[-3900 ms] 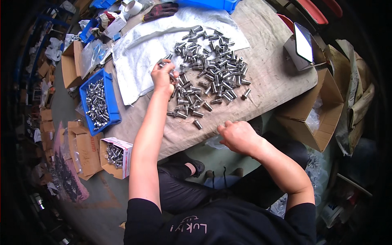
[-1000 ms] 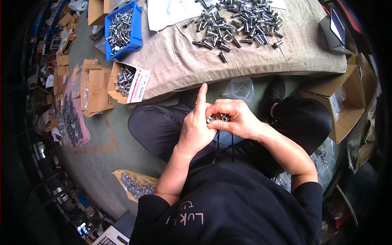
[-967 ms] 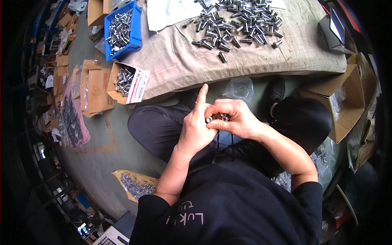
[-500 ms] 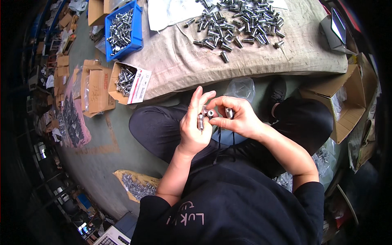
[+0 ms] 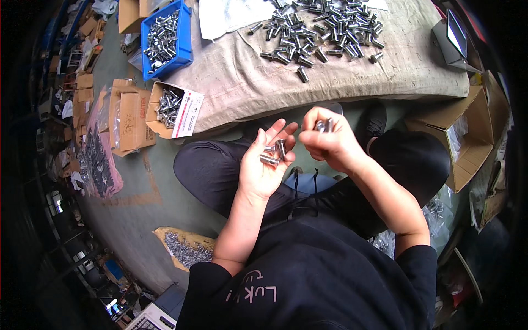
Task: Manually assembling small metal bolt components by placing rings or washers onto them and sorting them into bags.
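Observation:
My left hand [image 5: 257,170] is palm up with its fingers partly spread, and a few shiny metal bolts [image 5: 269,160] lie across the palm and fingers. Just to its right and a little higher, my right hand [image 5: 335,144] is curled closed around metal bolts [image 5: 324,125] whose ends show at the top of the fist. The two hands are apart, above my crossed legs. A loose pile of similar bolts [image 5: 330,33] lies on the cloth-covered table [image 5: 242,77] beyond them.
At the table's left stand a blue bin [image 5: 186,52] of bolts and a small carton [image 5: 190,115] with more bolts. An open cardboard box [image 5: 467,157] is at the right, below a tablet-like device [image 5: 454,41]. Small metal parts [image 5: 187,250] lie on a floor sheet.
My right hand has pulled away from the left, up and to the right, and closed into a fist around bolts. My left hand has opened out, showing the bolts on its palm.

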### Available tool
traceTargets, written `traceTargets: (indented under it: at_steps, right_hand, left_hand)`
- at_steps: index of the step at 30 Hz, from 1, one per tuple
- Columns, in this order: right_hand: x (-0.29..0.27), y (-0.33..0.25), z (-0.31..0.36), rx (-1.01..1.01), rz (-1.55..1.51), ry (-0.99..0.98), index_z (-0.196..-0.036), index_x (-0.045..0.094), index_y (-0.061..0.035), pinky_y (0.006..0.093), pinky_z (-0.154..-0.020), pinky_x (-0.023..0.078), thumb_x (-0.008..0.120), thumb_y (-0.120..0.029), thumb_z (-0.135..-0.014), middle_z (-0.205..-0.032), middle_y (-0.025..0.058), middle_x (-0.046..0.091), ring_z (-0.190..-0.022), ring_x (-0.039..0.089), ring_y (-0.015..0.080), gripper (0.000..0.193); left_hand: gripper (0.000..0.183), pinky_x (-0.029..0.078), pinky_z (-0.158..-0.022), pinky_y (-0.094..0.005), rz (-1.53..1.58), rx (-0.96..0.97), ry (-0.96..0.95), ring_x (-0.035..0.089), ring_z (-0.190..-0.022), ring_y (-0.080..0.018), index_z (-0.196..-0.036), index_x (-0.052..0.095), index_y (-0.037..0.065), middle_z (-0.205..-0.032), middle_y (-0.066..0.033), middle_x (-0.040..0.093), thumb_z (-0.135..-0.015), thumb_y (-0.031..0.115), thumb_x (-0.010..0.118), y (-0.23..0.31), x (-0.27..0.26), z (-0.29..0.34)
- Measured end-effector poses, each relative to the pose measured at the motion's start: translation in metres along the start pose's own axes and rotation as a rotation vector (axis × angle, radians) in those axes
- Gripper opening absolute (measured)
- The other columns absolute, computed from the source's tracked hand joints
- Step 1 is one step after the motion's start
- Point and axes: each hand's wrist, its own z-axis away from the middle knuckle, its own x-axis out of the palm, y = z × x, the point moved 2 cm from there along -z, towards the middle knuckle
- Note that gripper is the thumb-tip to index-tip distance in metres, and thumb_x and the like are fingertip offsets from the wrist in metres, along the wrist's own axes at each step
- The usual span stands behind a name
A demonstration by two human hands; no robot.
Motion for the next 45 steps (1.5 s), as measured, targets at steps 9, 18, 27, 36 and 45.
traceTargets:
  at_steps: [9, 18, 27, 36, 45]
  right_hand:
    - [0.015, 0.005, 0.004, -0.562, 1.361, -0.182, -0.099, 0.059, -0.0123, 0.038, -0.061, 0.047, 0.064, -0.007, -0.064, -0.079, 0.0094, 0.057, -0.069, 0.058, 0.0293, 0.036]
    - [0.008, 0.001, 0.0, -0.482, 1.368, -0.326, -0.101, 0.059, -0.0107, 0.0367, -0.058, 0.046, 0.065, -0.001, -0.055, -0.077, 0.0096, 0.055, -0.066, 0.057, 0.0284, 0.047]
    - [0.003, 0.003, 0.0, -0.423, 0.859, -0.114, -0.092, 0.061, -0.0047, 0.0276, -0.065, 0.045, 0.064, -0.006, -0.073, -0.077, 0.01, 0.06, -0.071, 0.059, 0.0206, 0.019]
    - [0.007, 0.006, 0.003, -0.47, 0.832, -0.053, -0.084, 0.062, -0.0035, 0.0273, -0.058, 0.045, 0.067, -0.012, -0.073, -0.073, 0.0067, 0.059, -0.066, 0.059, 0.0155, 0.015]
    - [0.006, 0.006, 0.001, -0.542, 0.914, -0.083, -0.086, 0.062, -0.0041, 0.0282, -0.059, 0.045, 0.07, -0.011, -0.069, -0.072, 0.0067, 0.057, -0.065, 0.058, 0.0194, 0.02]
  left_hand:
    - [0.046, 0.037, -0.097, -0.0398, 0.1, 0.016, 0.066, 0.04, -0.117, -0.0291, -0.124, 0.033, -0.004, -0.125, -0.0208, 0.04, -0.094, 0.031, 0.027, -0.001, 0.001, -0.004]
    - [0.046, 0.04, -0.095, -0.0381, 0.322, -0.172, -0.03, 0.041, -0.116, -0.03, -0.124, 0.033, -0.005, -0.127, -0.0223, 0.037, -0.095, 0.029, 0.024, -0.006, -0.012, -0.008]
    - [0.031, 0.047, -0.079, -0.0376, 0.092, -0.185, -0.029, 0.054, -0.097, -0.0244, -0.117, 0.042, 0.001, -0.109, -0.0165, 0.054, -0.089, 0.013, 0.039, 0.003, -0.007, -0.002]
    - [0.025, 0.039, -0.056, -0.018, -0.917, 0.36, -0.003, 0.047, -0.067, -0.0054, -0.108, 0.047, -0.003, -0.085, -0.0035, 0.054, -0.083, -0.004, 0.046, -0.007, -0.002, 0.013]
    - [0.03, 0.046, -0.069, -0.0305, -1.478, 0.512, 0.04, 0.059, -0.079, -0.0235, -0.103, 0.053, -0.001, -0.088, -0.0148, 0.059, -0.074, -0.004, 0.051, -0.003, 0.011, 0.019]
